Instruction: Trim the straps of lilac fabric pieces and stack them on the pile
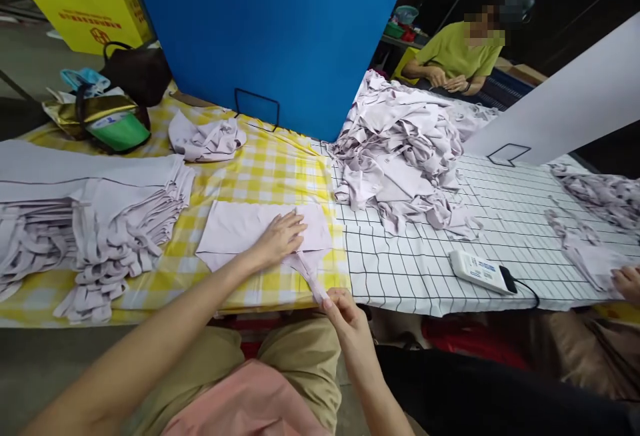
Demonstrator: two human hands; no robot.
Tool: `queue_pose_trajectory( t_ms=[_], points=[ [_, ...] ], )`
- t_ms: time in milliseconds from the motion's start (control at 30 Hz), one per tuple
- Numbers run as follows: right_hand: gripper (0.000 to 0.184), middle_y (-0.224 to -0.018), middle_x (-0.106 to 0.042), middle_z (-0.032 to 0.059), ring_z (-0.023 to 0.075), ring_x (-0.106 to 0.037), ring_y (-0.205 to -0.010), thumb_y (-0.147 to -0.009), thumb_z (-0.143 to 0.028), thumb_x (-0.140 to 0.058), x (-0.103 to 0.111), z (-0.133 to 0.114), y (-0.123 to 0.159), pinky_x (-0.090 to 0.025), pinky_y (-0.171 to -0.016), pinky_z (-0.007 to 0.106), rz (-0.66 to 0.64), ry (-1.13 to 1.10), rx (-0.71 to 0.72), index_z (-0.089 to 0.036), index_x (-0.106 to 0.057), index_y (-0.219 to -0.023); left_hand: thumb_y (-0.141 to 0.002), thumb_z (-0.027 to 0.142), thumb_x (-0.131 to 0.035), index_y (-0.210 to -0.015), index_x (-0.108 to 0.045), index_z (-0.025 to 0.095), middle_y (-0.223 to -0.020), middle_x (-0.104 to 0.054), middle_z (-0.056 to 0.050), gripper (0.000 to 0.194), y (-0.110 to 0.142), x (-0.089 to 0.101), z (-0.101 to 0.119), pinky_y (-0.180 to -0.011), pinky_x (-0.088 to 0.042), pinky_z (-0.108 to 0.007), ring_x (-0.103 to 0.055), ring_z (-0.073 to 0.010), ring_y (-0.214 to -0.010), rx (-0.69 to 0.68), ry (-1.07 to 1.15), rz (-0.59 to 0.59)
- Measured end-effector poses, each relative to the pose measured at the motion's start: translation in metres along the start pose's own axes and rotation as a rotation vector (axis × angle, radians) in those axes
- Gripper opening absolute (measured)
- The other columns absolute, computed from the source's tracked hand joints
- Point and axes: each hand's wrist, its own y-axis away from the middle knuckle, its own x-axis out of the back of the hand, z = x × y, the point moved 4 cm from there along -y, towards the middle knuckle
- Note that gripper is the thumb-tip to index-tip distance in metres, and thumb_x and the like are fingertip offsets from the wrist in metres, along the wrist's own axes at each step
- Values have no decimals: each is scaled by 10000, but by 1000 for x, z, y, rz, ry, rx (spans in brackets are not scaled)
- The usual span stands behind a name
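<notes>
A pale lilac garment (240, 226) with straps lies spread out on the yellow checked tablecloth (265, 169) in front of me. My left hand (280, 239) rests flat on its right half, fingers stretched out. At the table's front edge, my right hand (347, 316) pinches the end of a strap (311, 276) between thumb and fingers, and the strap runs taut back toward the garment. To the left, a thick stack of similar garments (125, 203) lies with its straps hanging toward the front edge. A crumpled lilac piece (207, 137) sits behind the spread one.
A blue panel (270, 36) stands at the back. Right of it lies a heap of lilac garments (400, 149) on a white grid cloth (510, 209), with a white power strip (483, 273) nearer. A co-worker (460, 56) sits behind; another person's hand (627, 283) is at far right. Bags (137, 76) stand back left.
</notes>
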Motion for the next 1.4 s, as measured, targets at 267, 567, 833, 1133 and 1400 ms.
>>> queue_pose_trajectory(
  t_ms=[267, 567, 833, 1133, 1400],
  points=[
    [316, -834, -550, 46, 199, -523, -823, -760, -495, -575, 3, 50, 21, -405, -675, 277, 106, 34, -83, -196, -674, -730, -888, 342, -420, -1422, -213, 235, -1513, -113, -63, 582, 3, -16, -2, -1107, -47, -520, -70, -248, -1390, 33, -168, 11],
    [307, -802, -572, 37, 176, -542, -726, -806, -402, -551, 16, 34, 20, -444, -647, 290, 228, 146, 95, -177, -590, -1012, -911, 362, -367, -1443, -32, 189, -1516, -21, -129, 651, 9, -8, -6, -1100, -121, -510, -70, -225, -1392, 90, -74, 120],
    [369, -1196, -555, 166, 292, -488, -1107, -889, -303, -358, -9, -40, -112, -370, -887, 464, 72, 790, 569, -155, -587, -1138, -918, 318, -340, -1437, -140, 222, -1506, -150, -87, 564, 29, 3, -30, -1090, -116, -548, -116, -252, -1384, 205, -217, 169],
    [410, -1342, -483, 131, 346, -337, -1284, -905, -335, -362, -19, -15, -170, -182, -961, 589, -69, 878, 556, -209, -515, -1263, -924, 402, -318, -1424, -220, 212, -1497, -180, -62, 544, 86, 27, -85, -1112, -126, -492, -135, -229, -1383, 357, -330, 166],
    [349, -898, -653, 118, 248, -587, -876, -894, -358, -356, -30, -34, -68, -409, -787, 405, 23, 808, 610, -167, -639, -969, -928, 321, -317, -1415, -249, 179, -1487, -217, -70, 512, 121, 38, -89, -1121, -140, -453, -159, -211, -1378, 311, -292, 167]
  ],
)
